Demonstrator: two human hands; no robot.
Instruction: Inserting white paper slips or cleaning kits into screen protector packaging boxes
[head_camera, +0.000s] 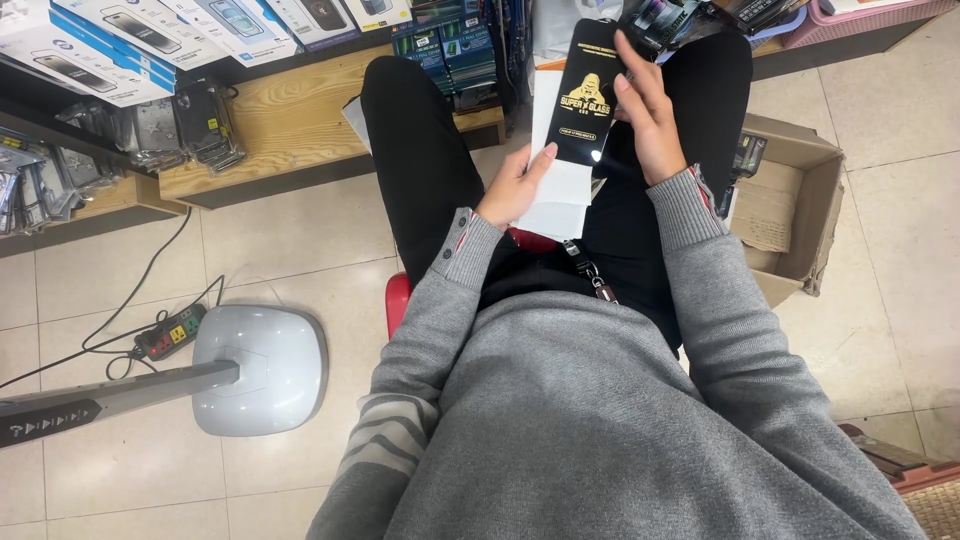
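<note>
Head view, looking down at my lap; I'm seated in black trousers and a grey sweater. My right hand (648, 120) holds a flat black packet (588, 95) with gold print, fingers (628, 52) laid along its right edge and thumb on the face, so it's pinched upright-ish and tilted slightly, up above my knees. My left hand (518, 185) grips a stack of white flat sleeves (562, 190) from the left side, fingers curled onto the top sheet. The black packet overlaps the upper part of the white stack and touches it; both sit between my thighs, over the right leg more than the left.

A red stool edge (398, 298) shows under my left thigh. A key clip (590, 272) hangs at my waist. On my right an open cardboard box (800, 190) stands on the tiled floor (900, 200), close against my right knee. On my left there's a low wooden shelf (290, 130) with boxed phone accessories and clear-wrapped packs. A grey fan base (262, 368) stands on the floor near my left side, with a power strip (170, 332) just beside it and cables running off left.
</note>
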